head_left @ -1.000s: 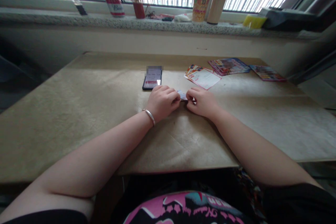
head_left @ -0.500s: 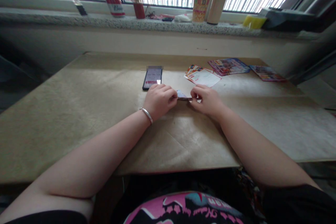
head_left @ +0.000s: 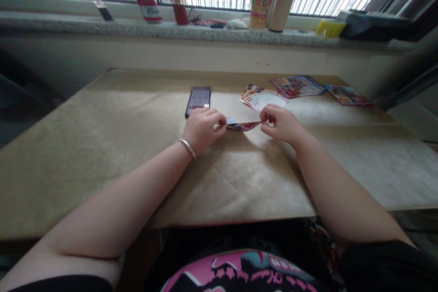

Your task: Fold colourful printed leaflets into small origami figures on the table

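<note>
A folded, printed paper card with reddish and pale areas is stretched between my two hands, just above the table. My left hand, with a silver bangle at its wrist, pinches the card's left end. At the other end, the thumb and fingers of my right hand grip the raised right corner. Right behind my left hand lies a phone with its screen lit. Beyond my right hand is a small fan of cards, the top one mostly white.
Colourful printed cards lie at the table's back right, beside another small pile. On the stone windowsill stand a red can, a red bottle, a patterned cup and a yellow object.
My right hand has moved right and slightly up, drawing up the card's right side, so more of its reddish face shows. My left hand has shifted slightly left.
</note>
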Available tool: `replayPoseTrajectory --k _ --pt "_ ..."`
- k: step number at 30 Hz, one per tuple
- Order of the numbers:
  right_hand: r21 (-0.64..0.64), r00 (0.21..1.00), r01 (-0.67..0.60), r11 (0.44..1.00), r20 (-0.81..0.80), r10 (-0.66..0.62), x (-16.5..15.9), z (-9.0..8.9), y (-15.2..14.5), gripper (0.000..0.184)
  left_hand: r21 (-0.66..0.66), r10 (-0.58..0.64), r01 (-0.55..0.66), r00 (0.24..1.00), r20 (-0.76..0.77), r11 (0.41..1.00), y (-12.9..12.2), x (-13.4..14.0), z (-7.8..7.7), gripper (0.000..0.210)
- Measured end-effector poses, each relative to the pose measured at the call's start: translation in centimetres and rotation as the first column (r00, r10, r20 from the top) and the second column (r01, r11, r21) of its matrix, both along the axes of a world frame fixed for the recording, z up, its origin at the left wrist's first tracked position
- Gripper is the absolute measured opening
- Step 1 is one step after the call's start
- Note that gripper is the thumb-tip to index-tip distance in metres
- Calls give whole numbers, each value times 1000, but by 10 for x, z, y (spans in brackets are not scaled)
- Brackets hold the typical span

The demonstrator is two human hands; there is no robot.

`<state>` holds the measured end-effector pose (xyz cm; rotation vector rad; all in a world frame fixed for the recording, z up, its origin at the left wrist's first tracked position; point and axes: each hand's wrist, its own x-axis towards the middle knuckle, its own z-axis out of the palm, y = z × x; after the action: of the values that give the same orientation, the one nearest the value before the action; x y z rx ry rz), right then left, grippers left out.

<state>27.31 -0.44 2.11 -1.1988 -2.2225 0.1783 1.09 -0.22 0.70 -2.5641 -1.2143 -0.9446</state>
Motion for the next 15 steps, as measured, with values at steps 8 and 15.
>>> replayPoseTrajectory --k 8,15 --pt "-8 998 38 999 -56 -39 11 -1 5 12 -36 -12 13 1000 29 999 4 -3 -4 10" --pt "-4 988 -26 1000 -154 25 -1 0 0 6 -1 -84 84 996 1 996 6 0 -10 8"
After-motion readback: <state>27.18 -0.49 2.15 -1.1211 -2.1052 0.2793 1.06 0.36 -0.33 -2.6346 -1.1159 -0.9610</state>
